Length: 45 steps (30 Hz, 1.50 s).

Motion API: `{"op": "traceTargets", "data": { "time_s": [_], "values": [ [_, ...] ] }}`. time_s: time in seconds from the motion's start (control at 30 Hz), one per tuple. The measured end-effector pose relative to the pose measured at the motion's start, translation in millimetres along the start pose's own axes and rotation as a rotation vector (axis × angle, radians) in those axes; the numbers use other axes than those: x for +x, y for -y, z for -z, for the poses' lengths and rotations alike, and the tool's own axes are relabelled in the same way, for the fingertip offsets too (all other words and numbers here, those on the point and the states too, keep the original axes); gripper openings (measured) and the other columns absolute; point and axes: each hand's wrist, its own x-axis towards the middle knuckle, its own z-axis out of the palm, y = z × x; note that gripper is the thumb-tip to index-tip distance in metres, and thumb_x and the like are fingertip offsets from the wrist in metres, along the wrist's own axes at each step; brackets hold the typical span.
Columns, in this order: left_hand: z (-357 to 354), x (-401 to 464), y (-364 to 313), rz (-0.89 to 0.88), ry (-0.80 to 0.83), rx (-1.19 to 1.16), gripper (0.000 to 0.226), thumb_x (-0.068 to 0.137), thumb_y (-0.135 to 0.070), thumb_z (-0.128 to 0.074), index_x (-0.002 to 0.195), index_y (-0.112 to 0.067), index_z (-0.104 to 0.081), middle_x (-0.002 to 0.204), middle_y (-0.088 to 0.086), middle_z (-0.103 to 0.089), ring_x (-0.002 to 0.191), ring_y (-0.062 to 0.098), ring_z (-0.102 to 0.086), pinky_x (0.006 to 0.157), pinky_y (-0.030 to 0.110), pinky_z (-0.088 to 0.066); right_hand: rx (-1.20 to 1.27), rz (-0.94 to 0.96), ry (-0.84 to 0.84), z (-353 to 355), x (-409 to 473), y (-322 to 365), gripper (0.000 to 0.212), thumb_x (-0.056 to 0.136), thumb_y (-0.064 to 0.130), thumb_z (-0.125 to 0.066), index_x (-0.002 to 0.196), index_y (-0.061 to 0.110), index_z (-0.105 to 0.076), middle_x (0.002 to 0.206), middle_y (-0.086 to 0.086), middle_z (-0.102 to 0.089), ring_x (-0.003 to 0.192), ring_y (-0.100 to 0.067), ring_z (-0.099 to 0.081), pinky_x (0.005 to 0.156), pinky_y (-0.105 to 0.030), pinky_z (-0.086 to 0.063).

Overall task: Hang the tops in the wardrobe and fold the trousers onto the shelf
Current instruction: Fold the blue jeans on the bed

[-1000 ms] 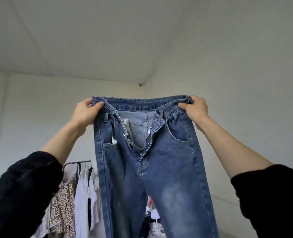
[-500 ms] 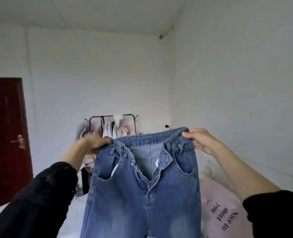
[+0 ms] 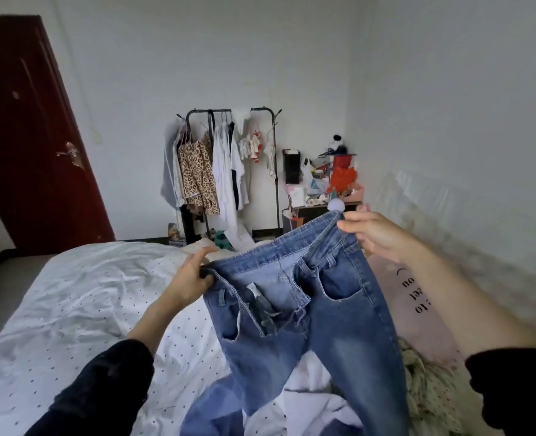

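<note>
Holding one pair of jeans [image 3: 310, 313] by the waistband, both hands clamp on it and stand well apart: left hand [image 3: 191, 278] pinches the corner at 9 o'clock of the garment, right hand [image 3: 373, 237] grips the corner at 2 o'clock. Fly open, waistband tilted, right side higher. Jeans hang over the bed [image 3: 71, 309], at centre of view; both legs run off the bottom edge, hems cut off. Whether the legs touch the bedding cannot be told.

Two black sleeves, both partly cut off by the lower edge. Pink pillow [image 3: 417, 297] at 3 o'clock, partly hidden behind the right forearm; its lettering only partly readable. One clothes rack [image 3: 229, 111] at 12 o'clock holds several tops; a leopard-print one [image 3: 197, 177] and white ones show, exact count unclear since they overlap. Cluttered side table [image 3: 320, 209] just right of the rack; items too small to name. One dark red door [image 3: 30, 136] at 10 o'clock.
</note>
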Motion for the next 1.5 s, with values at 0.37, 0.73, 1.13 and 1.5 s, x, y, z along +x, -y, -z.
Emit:
{"op": "traceTargets", "data": {
  "time_s": [0.37, 0.73, 1.13, 1.5],
  "values": [
    [-66, -36, -8, -0.464, 0.112, 0.318, 0.041, 0.067, -0.056, -0.061, 0.099, -0.041, -0.039, 0.156, 0.008, -0.004, 0.144, 0.019, 0.000, 0.109, 0.049, 0.008, 0.047, 0.035, 0.037, -6, 1, -11, 0.057, 0.090, 0.015, -0.056, 0.141, 0.000, -0.035, 0.142, -0.010, -0.044, 0.136, -0.021, -0.036, 0.116, -0.035, -0.020],
    [-49, -8, -62, -0.193, -0.188, 0.135, 0.038, 0.083, -0.029, -0.069, 0.063, -0.027, -0.036, 0.061, -0.012, -0.048, 0.077, 0.026, -0.059, 0.081, 0.031, -0.030, 0.187, 0.057, 0.157, 14, -1, -27, 0.123, 0.043, 0.048, -0.091, 0.143, 0.004, -0.034, 0.145, -0.011, -0.042, 0.137, -0.025, -0.036, 0.116, -0.048, -0.022],
    [-44, -7, -67, -0.256, 0.154, -0.001, 0.029, 0.080, -0.021, -0.073, 0.067, -0.035, -0.051, 0.085, 0.001, -0.065, 0.083, 0.022, -0.058, 0.082, 0.036, -0.046, -0.468, 0.195, -0.247, -30, -6, -7, 0.030, 0.082, 0.023, -0.072, 0.104, 0.005, -0.060, 0.077, 0.005, -0.050, 0.076, -0.014, -0.048, 0.072, -0.031, -0.039],
    [-32, -22, -54, -0.161, 0.200, -0.067, 0.047, 0.086, -0.017, -0.066, 0.123, -0.022, -0.038, 0.104, 0.001, -0.058, 0.094, 0.026, -0.058, 0.088, 0.037, -0.046, -0.402, 0.154, -0.422, -39, 12, -14, 0.024, 0.085, 0.030, -0.068, 0.097, 0.016, -0.052, 0.084, 0.003, -0.053, 0.084, -0.017, -0.049, 0.069, -0.026, -0.036]
  ]
}}
